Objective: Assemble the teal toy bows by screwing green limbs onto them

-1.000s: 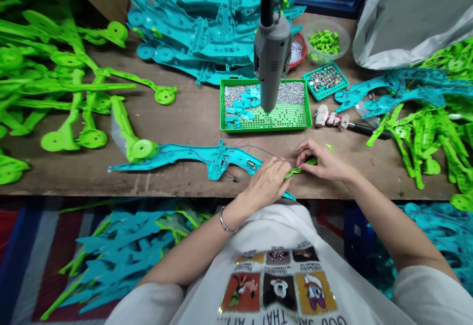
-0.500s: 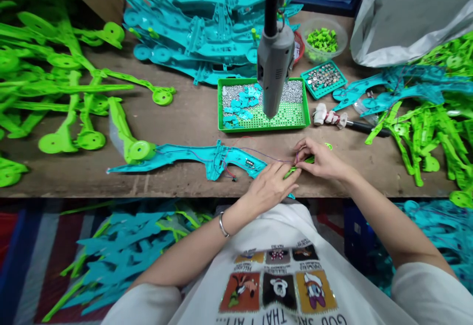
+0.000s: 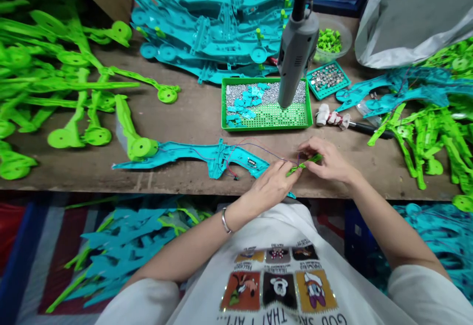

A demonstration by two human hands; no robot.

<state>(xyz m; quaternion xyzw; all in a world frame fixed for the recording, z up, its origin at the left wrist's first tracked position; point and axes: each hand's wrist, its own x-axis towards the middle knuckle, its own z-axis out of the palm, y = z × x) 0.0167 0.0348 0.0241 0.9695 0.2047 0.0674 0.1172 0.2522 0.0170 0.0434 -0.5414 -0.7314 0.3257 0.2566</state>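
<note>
A blue plastic shell, shaped like a toy gun half, lies along the bench's front edge. Thin red and dark wires run from it to my hands. My left hand rests over the shell's right end, fingers closed on the near end of a slim light-green plastic part. My right hand pinches the same part from the other side, with a wire rising by its fingertips. How the wire sits on the green part is hidden by my fingers.
A grey electric screwdriver hangs over a green tray of screws and blue pieces. Behind are stacked blue shells; green parts pile up left and right. A wrapped-handle tool lies right of the tray.
My right hand has turned slightly, and more of the green part shows at its fingers. The hanging screwdriver has swung a little right. The whole view has shifted slightly.
</note>
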